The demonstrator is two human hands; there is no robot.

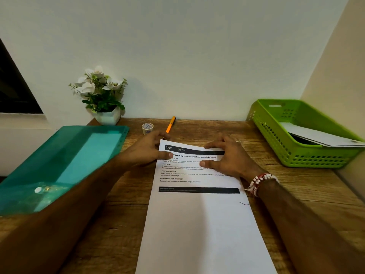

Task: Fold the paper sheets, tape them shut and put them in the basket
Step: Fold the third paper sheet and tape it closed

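A printed paper sheet [197, 214] lies flat and lengthwise on the wooden desk [296, 194]. My left hand [146, 153] is at its far left corner, thumb on the print and fingers curled round the corner. My right hand [227, 159] holds the far edge towards the right, thumb on the text and fingertips at the black header band. A green perforated basket [276, 135] stands at the right against the wall, with a folded white sheet [320, 136] inside. A small tape roll [147, 128] sits beyond my left hand.
A teal translucent folder [59, 165] covers the desk's left side. An orange pen [170, 124] lies near the back wall. A white pot of flowers [102, 95] stands at the back left. Walls close off the back and right.
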